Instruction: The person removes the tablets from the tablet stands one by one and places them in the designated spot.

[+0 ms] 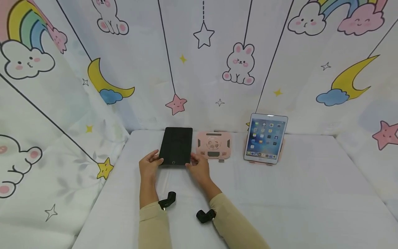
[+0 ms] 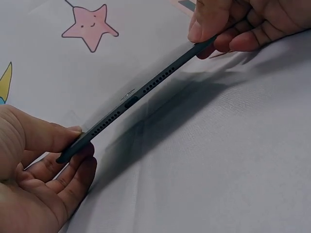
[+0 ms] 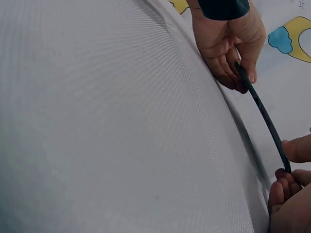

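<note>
A black tablet in a dark case, its screen dark, is held by its near corners between both hands. My left hand pinches the left corner, thumb on top and fingers curled underneath. My right hand pinches the right corner the same way. In the left wrist view, the tablet's edge with its speaker holes and port faces the camera, and a shadow lies on the cloth below it. The right wrist view shows the tablet's thin side between the two hands.
A pink tablet case lies just right of the black tablet. Farther right, a white tablet with a lit screen of app icons rests over another pink piece. White cloth covers the table; a cartoon-printed curtain rises behind.
</note>
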Motion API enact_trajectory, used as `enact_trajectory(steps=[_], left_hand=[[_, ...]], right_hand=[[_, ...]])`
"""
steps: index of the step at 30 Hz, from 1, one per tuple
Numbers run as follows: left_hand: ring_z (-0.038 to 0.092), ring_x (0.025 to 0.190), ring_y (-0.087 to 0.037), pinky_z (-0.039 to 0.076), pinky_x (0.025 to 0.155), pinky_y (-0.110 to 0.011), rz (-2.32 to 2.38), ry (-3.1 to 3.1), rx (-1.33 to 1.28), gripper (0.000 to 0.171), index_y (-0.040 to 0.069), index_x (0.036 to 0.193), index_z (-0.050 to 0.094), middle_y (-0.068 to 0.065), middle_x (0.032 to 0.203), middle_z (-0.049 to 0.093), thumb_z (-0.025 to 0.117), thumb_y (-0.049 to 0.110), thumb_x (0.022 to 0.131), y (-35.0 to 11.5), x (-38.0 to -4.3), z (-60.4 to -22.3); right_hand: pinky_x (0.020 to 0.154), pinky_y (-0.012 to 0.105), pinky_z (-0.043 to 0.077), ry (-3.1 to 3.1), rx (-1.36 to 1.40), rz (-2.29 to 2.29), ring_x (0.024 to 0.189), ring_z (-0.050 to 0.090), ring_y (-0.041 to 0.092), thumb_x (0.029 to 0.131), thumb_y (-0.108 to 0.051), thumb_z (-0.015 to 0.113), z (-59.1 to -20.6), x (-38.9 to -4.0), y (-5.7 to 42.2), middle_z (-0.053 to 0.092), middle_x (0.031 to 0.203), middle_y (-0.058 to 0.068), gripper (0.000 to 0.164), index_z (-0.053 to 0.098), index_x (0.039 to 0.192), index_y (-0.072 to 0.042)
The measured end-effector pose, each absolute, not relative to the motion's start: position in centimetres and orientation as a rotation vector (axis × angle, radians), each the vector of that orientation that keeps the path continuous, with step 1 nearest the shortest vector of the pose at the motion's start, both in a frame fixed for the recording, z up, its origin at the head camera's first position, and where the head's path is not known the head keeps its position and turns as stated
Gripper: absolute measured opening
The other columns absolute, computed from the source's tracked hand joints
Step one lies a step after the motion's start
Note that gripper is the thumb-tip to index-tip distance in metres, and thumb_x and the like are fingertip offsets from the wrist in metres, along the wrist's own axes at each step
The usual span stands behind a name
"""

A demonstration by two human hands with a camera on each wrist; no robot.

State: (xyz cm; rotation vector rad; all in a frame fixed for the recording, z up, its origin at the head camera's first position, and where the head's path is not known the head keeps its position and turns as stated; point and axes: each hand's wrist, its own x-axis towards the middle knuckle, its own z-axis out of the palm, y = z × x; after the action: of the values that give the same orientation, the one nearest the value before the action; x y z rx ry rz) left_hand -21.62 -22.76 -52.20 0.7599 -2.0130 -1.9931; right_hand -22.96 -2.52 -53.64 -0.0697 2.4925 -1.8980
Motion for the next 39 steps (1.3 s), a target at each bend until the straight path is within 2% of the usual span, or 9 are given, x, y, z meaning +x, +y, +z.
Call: enact_trajectory(steps=[4,8,13,17,19,21,31,39], left_hand=[[0.062,0.098,-0.009,0.052,0.074,-0.007,-1.949,-2.053,0.759,0.054,0.01,0.136,0.066,-0.004,0.107,0.073,0.074,-0.007,0.085,-22.9,-21.6,-52.3],[0.062,0.093,-0.007,0.052,0.072,-0.007,-1.93,-2.075,0.759,0.054,0.008,0.135,0.066,-0.009,0.11,0.072,0.074,-0.008,0.085,-22.8,-21.6,-52.3],[0.064,0.098,-0.014,0.051,0.073,-0.008,-1.852,-2.172,0.767,0.054,0.009,0.136,0.066,-0.019,0.119,0.07,0.074,-0.007,0.086,-22.6,-21.5,-52.0],[0.067,0.109,-0.029,0.056,0.09,-0.027,-1.709,-2.294,0.747,0.051,0.008,0.136,0.066,-0.023,0.121,0.071,0.074,-0.003,0.086,-22.4,-21.3,-51.7],[0.067,0.112,-0.034,0.056,0.097,-0.04,-1.633,-2.347,0.737,0.05,0.007,0.135,0.066,-0.023,0.12,0.072,0.075,-0.001,0.086,-22.3,-21.2,-51.7],[0.068,0.113,-0.036,0.054,0.101,-0.048,-1.56,-2.384,0.725,0.049,0.006,0.134,0.067,-0.023,0.119,0.073,0.075,0.0,0.085,-22.1,-21.2,-51.8],[0.071,0.108,-0.039,0.057,0.095,-0.051,-1.338,-2.471,0.706,0.043,-0.001,0.125,0.07,-0.024,0.114,0.074,0.076,-0.001,0.082,-21.4,-21.3,-51.8],[0.071,0.106,-0.041,0.056,0.097,-0.052,-1.283,-2.501,0.712,0.044,-0.003,0.123,0.07,-0.025,0.112,0.074,0.078,-0.004,0.079,-21.1,-21.3,-51.6]], right_hand=[[0.096,0.04,0.057,2.563,-0.056,-1.818,0.106,0.063,0.024,0.086,-0.005,0.077,-53.6,-22.5,-3.0,0.07,0.119,0.014,0.051,0.063,0.135,0.001],[0.094,0.04,0.056,2.619,-0.02,-1.744,0.102,0.062,0.022,0.088,-0.008,0.076,-53.6,-22.3,-3.2,0.071,0.118,0.012,0.05,0.064,0.136,0.0],[0.088,0.036,0.056,2.665,-0.023,-1.735,0.095,0.063,0.019,0.088,-0.007,0.077,-53.9,-22.2,-3.2,0.073,0.112,0.01,0.047,0.066,0.133,-0.001],[0.084,0.032,0.056,2.707,-0.055,-1.735,0.091,0.065,0.017,0.086,-0.007,0.078,-54.1,-22.0,-3.2,0.074,0.108,0.009,0.045,0.069,0.131,-0.002],[0.083,0.031,0.057,2.715,-0.061,-1.745,0.09,0.065,0.017,0.086,-0.006,0.078,-54.2,-21.9,-3.2,0.075,0.108,0.009,0.045,0.069,0.13,-0.003],[0.082,0.031,0.057,2.723,-0.065,-1.757,0.09,0.065,0.017,0.086,-0.005,0.078,-54.2,-21.9,-3.1,0.075,0.107,0.01,0.045,0.07,0.129,-0.003],[0.079,0.031,0.059,2.805,-0.097,-1.72,0.087,0.066,0.017,0.085,-0.004,0.08,-54.3,-21.6,-3.2,0.077,0.106,0.01,0.042,0.072,0.126,-0.005],[0.077,0.03,0.055,2.842,-0.113,-1.636,0.083,0.059,0.013,0.086,-0.005,0.078,-54.3,-21.5,-3.4,0.074,0.098,0.009,0.041,0.071,0.127,-0.002]])
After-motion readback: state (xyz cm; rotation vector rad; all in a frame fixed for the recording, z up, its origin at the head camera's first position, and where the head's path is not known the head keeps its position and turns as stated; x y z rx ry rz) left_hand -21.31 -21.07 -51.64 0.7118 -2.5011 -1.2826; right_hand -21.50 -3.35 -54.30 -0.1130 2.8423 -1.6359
